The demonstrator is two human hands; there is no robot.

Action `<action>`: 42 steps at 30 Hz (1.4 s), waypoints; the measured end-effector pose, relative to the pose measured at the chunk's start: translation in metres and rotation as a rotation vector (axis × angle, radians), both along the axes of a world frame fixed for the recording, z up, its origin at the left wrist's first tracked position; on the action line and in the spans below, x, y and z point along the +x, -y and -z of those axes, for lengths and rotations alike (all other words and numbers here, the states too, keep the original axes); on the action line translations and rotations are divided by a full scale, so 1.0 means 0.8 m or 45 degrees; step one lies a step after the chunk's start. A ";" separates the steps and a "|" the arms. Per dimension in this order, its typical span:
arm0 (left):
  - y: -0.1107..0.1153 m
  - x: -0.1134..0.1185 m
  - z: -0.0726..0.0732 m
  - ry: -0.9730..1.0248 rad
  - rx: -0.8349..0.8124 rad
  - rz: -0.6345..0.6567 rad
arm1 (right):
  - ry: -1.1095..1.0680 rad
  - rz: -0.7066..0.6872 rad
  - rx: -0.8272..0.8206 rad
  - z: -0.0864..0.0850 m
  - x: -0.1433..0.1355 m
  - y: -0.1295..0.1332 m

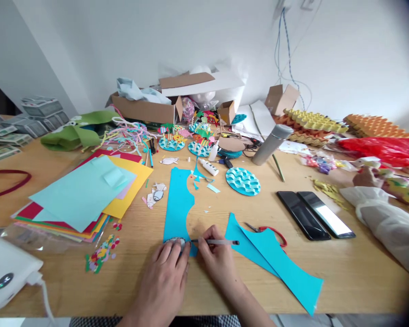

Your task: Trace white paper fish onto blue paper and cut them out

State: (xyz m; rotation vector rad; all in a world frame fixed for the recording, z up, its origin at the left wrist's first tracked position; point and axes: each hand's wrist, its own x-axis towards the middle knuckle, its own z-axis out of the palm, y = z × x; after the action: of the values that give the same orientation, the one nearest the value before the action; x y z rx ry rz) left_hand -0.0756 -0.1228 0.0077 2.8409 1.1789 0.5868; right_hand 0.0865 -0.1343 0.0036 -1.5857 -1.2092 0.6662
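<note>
My right hand (220, 261) grips a pen (224, 242), its tip at the edge of a small paper cutout (177, 240). The cutout lies near the lower end of a blue paper strip (177, 200) with a wavy right side. My left hand (165, 277) rests flat, its fingertips pressing the cutout onto the strip and partly covering it. Right of the pen are cut blue pieces (279, 259), overlapping red-handled scissors (282, 236). Fish cutouts (156, 195) lie left of the strip, and small blue scraps (196, 185) lie beside it.
A stack of coloured paper (78, 195) and a white device (10, 274) stand left. Glue bottles (209, 167), a wavy-patterned disc (242, 181) and a grey bottle (272, 144) are behind. Two phones (303, 215) lie right, near another person's sleeve (385, 222). Boxes (146, 109) line the wall.
</note>
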 end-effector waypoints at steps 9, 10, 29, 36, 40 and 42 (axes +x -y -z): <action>-0.003 0.001 -0.002 -0.032 -0.018 0.020 | 0.153 -0.059 0.076 0.000 -0.003 0.008; -0.004 0.001 -0.002 -0.041 -0.033 0.026 | 0.170 -0.060 0.079 0.000 -0.003 0.009; -0.020 0.000 -0.015 -0.282 -0.486 0.045 | 0.080 -0.027 0.084 0.014 -0.004 0.014; -0.022 0.000 -0.020 -0.280 -0.509 0.074 | 0.166 -0.002 0.179 0.015 -0.006 0.018; -0.026 0.000 -0.026 -0.260 -0.522 0.101 | 0.245 -0.017 0.172 0.012 -0.007 0.021; -0.028 -0.001 -0.029 -0.238 -0.534 0.112 | 0.268 -0.032 0.171 0.011 -0.007 0.023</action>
State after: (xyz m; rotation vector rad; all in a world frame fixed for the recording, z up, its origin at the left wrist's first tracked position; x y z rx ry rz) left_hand -0.0763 -0.1002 0.0312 2.6053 1.0416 0.0563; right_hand 0.0811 -0.1526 -0.0054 -1.5583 -1.4000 0.4320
